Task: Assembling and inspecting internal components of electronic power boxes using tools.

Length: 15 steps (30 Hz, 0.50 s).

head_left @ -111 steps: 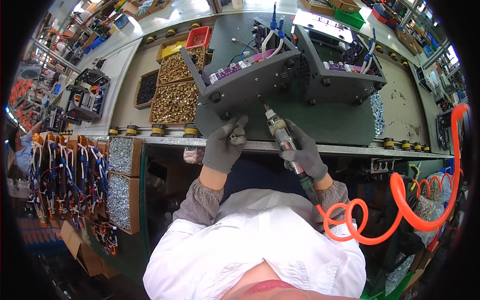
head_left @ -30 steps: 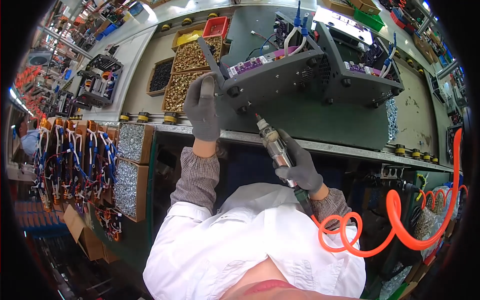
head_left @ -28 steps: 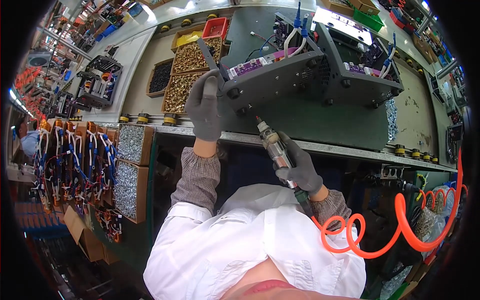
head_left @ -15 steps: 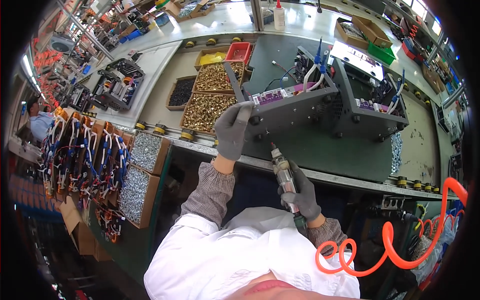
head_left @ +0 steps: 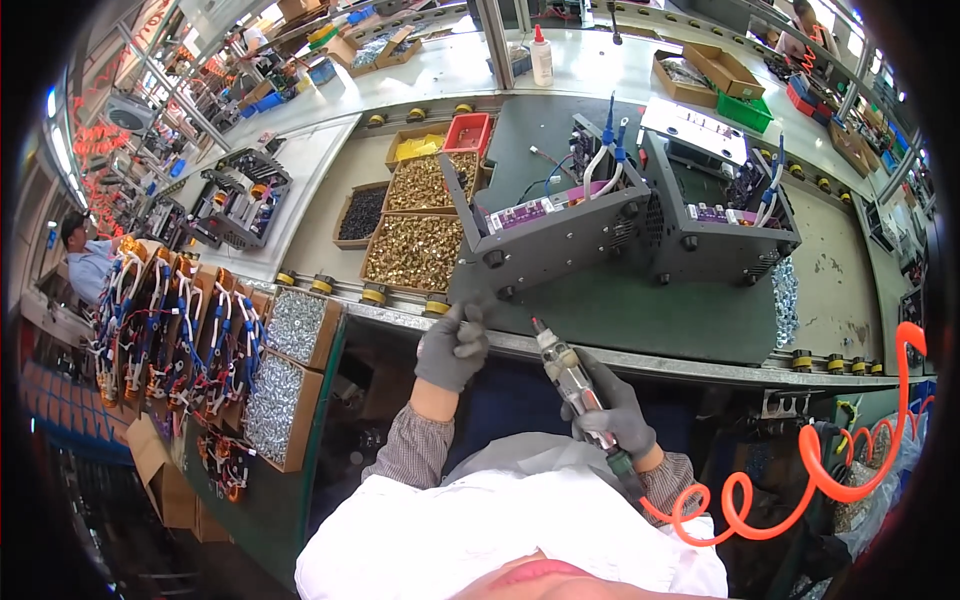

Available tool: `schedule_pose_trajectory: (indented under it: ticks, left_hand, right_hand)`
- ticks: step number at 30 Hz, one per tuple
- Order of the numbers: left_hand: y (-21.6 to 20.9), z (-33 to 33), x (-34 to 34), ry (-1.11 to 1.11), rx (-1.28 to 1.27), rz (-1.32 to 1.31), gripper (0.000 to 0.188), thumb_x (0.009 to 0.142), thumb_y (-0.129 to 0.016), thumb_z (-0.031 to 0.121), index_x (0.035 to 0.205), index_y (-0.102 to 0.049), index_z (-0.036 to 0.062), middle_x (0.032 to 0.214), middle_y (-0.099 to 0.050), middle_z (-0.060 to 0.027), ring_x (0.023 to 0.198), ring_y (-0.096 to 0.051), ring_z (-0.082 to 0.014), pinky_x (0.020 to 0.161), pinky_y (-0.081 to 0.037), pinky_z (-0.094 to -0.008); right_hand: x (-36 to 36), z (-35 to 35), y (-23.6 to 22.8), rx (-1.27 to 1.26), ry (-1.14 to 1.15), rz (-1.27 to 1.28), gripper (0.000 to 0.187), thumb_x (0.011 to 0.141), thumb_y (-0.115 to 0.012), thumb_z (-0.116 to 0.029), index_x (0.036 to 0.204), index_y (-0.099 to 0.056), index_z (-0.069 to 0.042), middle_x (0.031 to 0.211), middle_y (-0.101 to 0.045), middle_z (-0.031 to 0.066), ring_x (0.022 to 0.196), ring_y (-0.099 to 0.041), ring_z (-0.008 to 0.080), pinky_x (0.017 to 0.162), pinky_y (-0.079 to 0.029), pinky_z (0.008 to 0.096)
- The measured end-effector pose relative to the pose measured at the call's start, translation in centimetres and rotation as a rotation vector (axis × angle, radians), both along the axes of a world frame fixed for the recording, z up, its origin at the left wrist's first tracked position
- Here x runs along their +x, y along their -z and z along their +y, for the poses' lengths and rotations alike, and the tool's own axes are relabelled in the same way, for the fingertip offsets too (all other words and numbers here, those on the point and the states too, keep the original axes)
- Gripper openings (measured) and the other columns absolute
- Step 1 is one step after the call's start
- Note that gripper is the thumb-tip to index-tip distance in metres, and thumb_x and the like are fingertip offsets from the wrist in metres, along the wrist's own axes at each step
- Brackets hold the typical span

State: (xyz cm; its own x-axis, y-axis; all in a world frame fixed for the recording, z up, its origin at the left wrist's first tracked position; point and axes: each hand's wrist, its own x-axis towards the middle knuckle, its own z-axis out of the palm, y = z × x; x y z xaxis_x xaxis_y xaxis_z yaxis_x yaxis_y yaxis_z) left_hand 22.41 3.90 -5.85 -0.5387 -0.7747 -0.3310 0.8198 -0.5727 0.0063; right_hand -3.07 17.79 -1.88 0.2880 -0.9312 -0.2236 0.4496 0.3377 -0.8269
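Note:
My right hand (head_left: 618, 410), in a grey glove, is wrapped round a silver air screwdriver (head_left: 570, 385). The tool's bit points up and away toward the bench edge, touching nothing. My left hand (head_left: 452, 352), also gloved, hovers at the bench's near edge, below the nearer dark metal chassis (head_left: 575, 238). Some of its fingers are curled; the foremost are smeared by motion, so whether they hold anything is unclear. White and blue-ended cables and a purple circuit board (head_left: 520, 216) show inside that chassis. A second, similar chassis (head_left: 715, 245) stands to its right.
Boxes of brass fittings (head_left: 412, 250), a box of black screws (head_left: 362, 214) and a red tray (head_left: 468, 132) lie left of the chassis. Silver fasteners (head_left: 272, 405) fill boxes at the left. An orange coiled hose (head_left: 820, 470) hangs at the right. A white bottle (head_left: 541, 58) stands behind.
My left hand has left the nearer chassis's corner and come down toward me, its fingers curling. The screwdriver stays in my right hand, slightly lower. The whole view has shifted a little.

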Motion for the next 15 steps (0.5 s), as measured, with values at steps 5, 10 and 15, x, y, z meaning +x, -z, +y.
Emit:
schedule_pose_trajectory:
  ticks: [5,10,15]
  left_hand:
    - [-1.0,1.9,-4.5,0.099,-0.295,-0.351,0.034,0.098,-0.054,0.023,0.122,-0.052,-0.0008,0.087,-0.056,-0.0001,0.057,-0.038,-0.0047,0.042,-0.028,-0.0157]
    - [-3.3,1.7,-7.5,0.191,-0.370,-0.488,0.039,0.098,-0.053,0.024,0.122,-0.048,-0.0060,0.082,-0.056,0.0001,0.056,-0.039,-0.0050,0.042,-0.030,-0.0165]
    - [-3.1,1.8,-9.7,0.381,-0.487,-0.197,0.035,0.098,-0.055,0.027,0.112,-0.054,-0.0052,0.070,-0.054,0.0017,0.051,-0.036,-0.0050,0.040,-0.028,-0.0176]
  right_hand:
    - [-1.2,1.3,-0.9,-0.017,-0.041,-0.062,0.106,0.054,-0.069,-0.009,0.148,-0.022,0.006,0.112,-0.055,0.0181,0.082,-0.064,0.0219,0.058,-0.056,0.0291]
    - [-3.0,2.8,-1.7,-0.045,-0.039,-0.100,0.101,0.061,-0.070,-0.007,0.149,-0.022,0.003,0.112,-0.056,0.0141,0.085,-0.063,0.0177,0.063,-0.055,0.0280]
    - [-4.8,4.1,-1.6,-0.051,0.023,-0.134,0.102,0.060,-0.072,-0.008,0.149,-0.024,0.003,0.113,-0.057,0.0150,0.086,-0.063,0.0181,0.066,-0.054,0.0269]
